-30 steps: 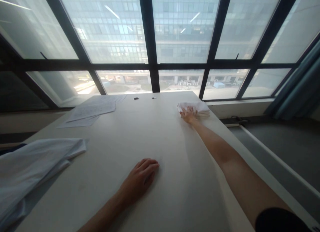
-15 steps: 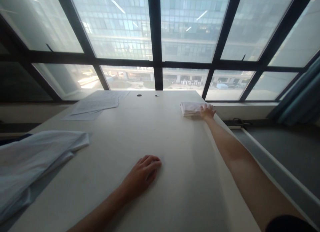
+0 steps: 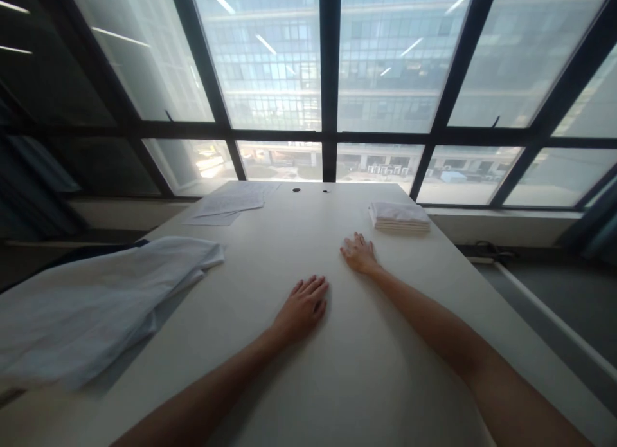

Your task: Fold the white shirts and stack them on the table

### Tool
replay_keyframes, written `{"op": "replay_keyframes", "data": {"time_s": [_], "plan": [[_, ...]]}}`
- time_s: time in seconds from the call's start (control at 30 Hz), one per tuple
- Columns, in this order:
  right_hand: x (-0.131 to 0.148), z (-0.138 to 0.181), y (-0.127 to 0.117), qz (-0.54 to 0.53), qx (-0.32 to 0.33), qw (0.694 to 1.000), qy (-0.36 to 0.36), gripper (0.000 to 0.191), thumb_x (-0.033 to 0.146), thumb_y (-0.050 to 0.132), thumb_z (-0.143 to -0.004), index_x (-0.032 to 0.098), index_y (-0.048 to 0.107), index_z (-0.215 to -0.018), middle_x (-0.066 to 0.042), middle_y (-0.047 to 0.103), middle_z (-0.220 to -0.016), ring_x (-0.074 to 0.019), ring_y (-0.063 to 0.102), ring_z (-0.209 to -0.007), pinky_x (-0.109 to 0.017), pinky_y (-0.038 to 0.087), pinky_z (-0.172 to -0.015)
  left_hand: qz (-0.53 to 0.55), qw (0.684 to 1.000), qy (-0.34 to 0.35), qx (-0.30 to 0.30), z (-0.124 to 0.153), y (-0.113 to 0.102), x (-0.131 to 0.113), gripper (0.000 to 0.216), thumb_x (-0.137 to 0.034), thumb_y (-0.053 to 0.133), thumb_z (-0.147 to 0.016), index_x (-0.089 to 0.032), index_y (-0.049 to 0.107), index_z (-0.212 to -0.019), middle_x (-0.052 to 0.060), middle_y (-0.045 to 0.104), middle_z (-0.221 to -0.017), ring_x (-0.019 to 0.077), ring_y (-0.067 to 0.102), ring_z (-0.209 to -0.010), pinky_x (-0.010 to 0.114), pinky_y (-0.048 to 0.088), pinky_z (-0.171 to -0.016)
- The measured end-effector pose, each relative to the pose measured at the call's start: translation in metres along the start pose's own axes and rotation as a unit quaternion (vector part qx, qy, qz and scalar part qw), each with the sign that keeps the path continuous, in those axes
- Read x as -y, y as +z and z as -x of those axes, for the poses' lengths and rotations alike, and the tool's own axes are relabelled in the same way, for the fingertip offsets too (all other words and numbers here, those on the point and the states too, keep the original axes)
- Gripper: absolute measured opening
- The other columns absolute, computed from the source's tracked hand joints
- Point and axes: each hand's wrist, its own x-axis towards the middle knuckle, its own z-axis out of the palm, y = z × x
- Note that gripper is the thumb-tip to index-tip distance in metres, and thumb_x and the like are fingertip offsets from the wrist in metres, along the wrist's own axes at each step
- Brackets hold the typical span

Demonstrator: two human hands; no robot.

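Note:
My left hand (image 3: pixel 303 307) lies on the white table (image 3: pixel 284 247) near its middle, fingers stretched out and holding nothing. Farther forward and to the right, my right hand (image 3: pixel 358 253) has its fingers spread, at or just above the tabletop, also with nothing in it. Beyond the right hand, at the far right of the table, sits a neat stack of folded white cloth (image 3: pixel 399 216); the hand is apart from it. A larger rumpled white cloth (image 3: pixel 110 299) drapes over the left side of the table, away from both hands.
Sheets of paper (image 3: pixel 226 202) lie at the far left corner. Two small round holes, one a dark cable hole (image 3: pixel 296 190), are near the back edge. Dark-framed windows (image 3: pixel 330 100) rise behind the table. A white bar (image 3: pixel 554 318) runs along the floor at right.
My right hand has let go of the folded cloth stack and moved left and nearer. My left hand's fingers have straightened. The view has shifted left.

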Motion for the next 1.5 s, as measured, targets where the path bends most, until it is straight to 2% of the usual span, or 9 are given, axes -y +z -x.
{"op": "replay_keyframes", "data": {"time_s": [0.17,0.5,0.97,1.5], "plan": [[0.007,0.005,-0.002,0.017,0.026,1.0,0.003,0.063,0.052,0.029,-0.105,0.021,0.034,-0.16,-0.016,0.022,-0.169,-0.029,0.015,-0.156,-0.054,0.01,-0.123,-0.024,0.998,-0.035,0.038,0.001,-0.003,-0.003,0.053,-0.038,0.041,-0.103,-0.026,0.044,-0.154,0.005,0.038,-0.163,0.0278,0.029,-0.153,0.057,0.02,-0.125],[0.014,0.028,0.0,0.025,0.034,0.999,0.028,0.066,0.053,0.028,-0.104,0.021,0.03,-0.162,-0.014,0.018,-0.17,-0.0285,0.013,-0.156,-0.052,0.01,-0.123,-0.028,0.998,-0.03,0.044,0.003,-0.007,-0.007,0.052,-0.041,0.039,-0.104,-0.027,0.043,-0.154,0.006,0.036,-0.164,0.0294,0.028,-0.153,0.059,0.021,-0.124],[0.014,0.056,0.002,0.027,0.011,0.999,0.02,0.065,0.051,0.03,-0.103,0.019,0.034,-0.16,-0.014,0.024,-0.168,-0.0305,0.018,-0.155,-0.053,0.013,-0.123,-0.028,0.998,-0.021,0.056,0.004,-0.012,-0.009,0.05,-0.039,0.04,-0.103,-0.027,0.045,-0.152,0.006,0.038,-0.164,0.0295,0.03,-0.153,0.059,0.024,-0.122],[0.003,0.059,0.012,0.027,-0.015,0.999,0.025,0.062,0.045,0.028,-0.102,0.018,0.041,-0.156,-0.013,0.032,-0.166,-0.0294,0.026,-0.152,-0.053,0.02,-0.121,-0.032,0.997,-0.009,0.066,0.007,-0.011,-0.01,0.051,-0.041,0.037,-0.104,-0.025,0.044,-0.152,0.007,0.037,-0.164,0.0296,0.029,-0.152,0.057,0.022,-0.123]]}}
